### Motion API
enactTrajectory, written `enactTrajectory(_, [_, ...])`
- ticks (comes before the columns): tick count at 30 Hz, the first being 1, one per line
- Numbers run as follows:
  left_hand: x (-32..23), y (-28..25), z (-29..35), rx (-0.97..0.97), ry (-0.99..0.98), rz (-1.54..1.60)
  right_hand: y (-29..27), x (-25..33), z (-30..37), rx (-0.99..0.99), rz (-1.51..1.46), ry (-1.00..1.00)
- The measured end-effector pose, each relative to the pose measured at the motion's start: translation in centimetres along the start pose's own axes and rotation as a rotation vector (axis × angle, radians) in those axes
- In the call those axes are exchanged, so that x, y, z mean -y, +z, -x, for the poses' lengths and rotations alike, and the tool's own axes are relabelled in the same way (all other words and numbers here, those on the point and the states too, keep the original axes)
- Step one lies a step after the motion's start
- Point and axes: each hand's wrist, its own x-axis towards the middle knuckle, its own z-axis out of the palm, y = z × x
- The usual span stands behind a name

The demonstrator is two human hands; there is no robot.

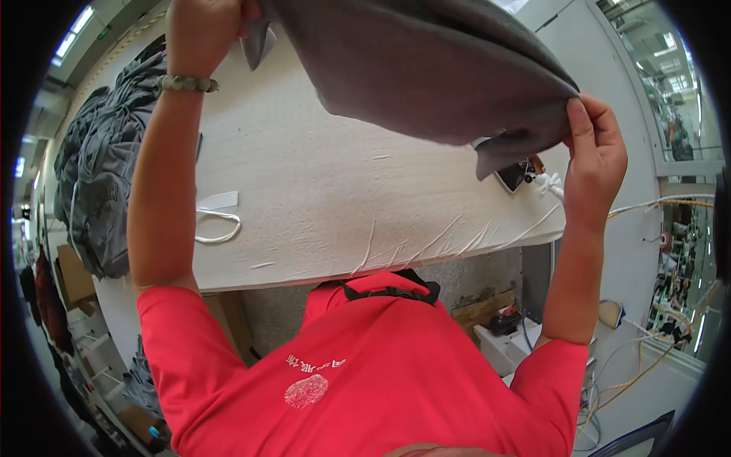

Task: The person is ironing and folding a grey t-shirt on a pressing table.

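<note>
A dark grey piece of fabric [434,84], which looks like a garment, hangs stretched between my raised hands above the pale padded table. At its right end, the thumb and fingers of my right hand [598,148] pinch the edge. My left hand [204,34] is closed on the other end at the top of the view, where the frame cuts off part of the fingers. A small flap of the cloth dangles beside that hand. Below the right end of the fabric sits a dark iron-like tool [512,177], partly covered by the cloth, with a white-wrapped hose leading right.
Grey garments [103,167] lie heaped on the table's left side. A white cord loop [221,227] rests near the front edge of the table [320,206], whose cover is creased. Hoses and cables [662,199] run along the right side. White equipment [499,346] stands below the table.
</note>
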Motion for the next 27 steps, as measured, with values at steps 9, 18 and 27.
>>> enactTrajectory(9, [8.6,15.3,-3.4,0.499,-0.011,0.149,-0.6,-8.0,6.8,-0.160,0.266,0.130])
enactTrajectory(18, [4.1,25.4,-6.8,0.493,0.591,0.019,-6.5,-6.4,7.9,-0.421,0.422,0.101])
enactTrajectory(27, [18.6,24.3,-2.8,0.663,0.464,-0.149,7.1,-12.4,17.4,-0.039,0.542,-0.030])
